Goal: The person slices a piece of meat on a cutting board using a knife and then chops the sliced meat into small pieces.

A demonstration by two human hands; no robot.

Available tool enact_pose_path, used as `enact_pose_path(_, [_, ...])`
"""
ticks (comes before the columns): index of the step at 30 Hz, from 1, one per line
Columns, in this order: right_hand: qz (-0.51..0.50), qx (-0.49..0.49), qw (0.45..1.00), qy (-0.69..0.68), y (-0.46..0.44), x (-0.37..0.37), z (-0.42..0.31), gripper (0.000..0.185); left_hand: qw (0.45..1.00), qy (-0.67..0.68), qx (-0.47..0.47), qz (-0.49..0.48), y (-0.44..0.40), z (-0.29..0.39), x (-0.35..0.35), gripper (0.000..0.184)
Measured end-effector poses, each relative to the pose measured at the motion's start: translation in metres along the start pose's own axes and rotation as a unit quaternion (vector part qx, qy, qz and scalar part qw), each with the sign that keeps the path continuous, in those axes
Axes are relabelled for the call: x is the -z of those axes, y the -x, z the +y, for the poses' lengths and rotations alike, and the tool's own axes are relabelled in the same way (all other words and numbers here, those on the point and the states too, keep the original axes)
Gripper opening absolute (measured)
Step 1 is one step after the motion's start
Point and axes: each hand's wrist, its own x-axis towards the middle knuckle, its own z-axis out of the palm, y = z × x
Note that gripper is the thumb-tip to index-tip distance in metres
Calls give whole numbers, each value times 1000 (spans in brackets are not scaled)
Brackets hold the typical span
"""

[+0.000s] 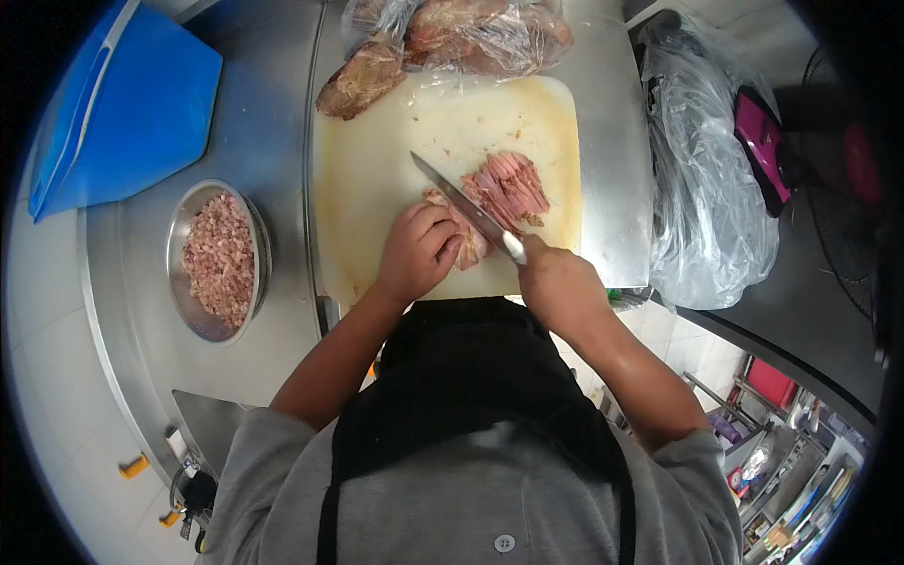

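My right hand (562,285) is closed round the handle of a kitchen knife (466,202), whose blade points up and to the left across the cutting board (363,188). Curled fingers of my left hand (421,247) press on a piece of meat (474,247) just left of the blade; the hand hides part of this piece. On the blade's right side lies a pile of thin pink meat slices (511,186). Small crumbs of meat are scattered on the board above the knife tip.
Large browned meat pieces in clear plastic (485,38) lie at the board's far edge, one chunk (363,80) sticking out. A metal colander (254,306) of diced meat stands left, near a blue container (155,113). Clear plastic bags (706,198) lie on the right.
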Motion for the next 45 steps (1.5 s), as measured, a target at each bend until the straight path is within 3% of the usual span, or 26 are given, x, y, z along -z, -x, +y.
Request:
enact_pose_path(7, [-84, -27, 995, 56, 37, 28, -13, 12, 1000, -12, -15, 20, -5, 4, 3, 18])
enact_pose_path(16, [-25, 5, 1000, -9, -13, -28, -7, 15, 1000, -3, 17, 18, 0, -2, 0, 17])
enact_pose_path(20, [-5, 29, 999, 18, -5, 2, -6, 14, 1000, 1, 3, 4, 4, 6, 9, 16])
enact_pose_path(25, [-88, -13, 994, 66, 33, 36, -15, 15, 1000, 8, -10, 10, 5, 7, 11, 16])
enact_pose_path(32, [-102, -19, 993, 61, 23, 17, -13, 14, 999, 39, 8, 28, 6, 0, 6, 19])
enact_pose_path(34, [-42, 32, 999, 7, 9, -3, -10, 14, 999, 34, 9, 29, 7, -1, 3, 20])
enact_pose_path(45, [-27, -2, 999, -31, -7, -14, 5, 22, 999, 15, 7, -29, 9, 8, 11, 18])
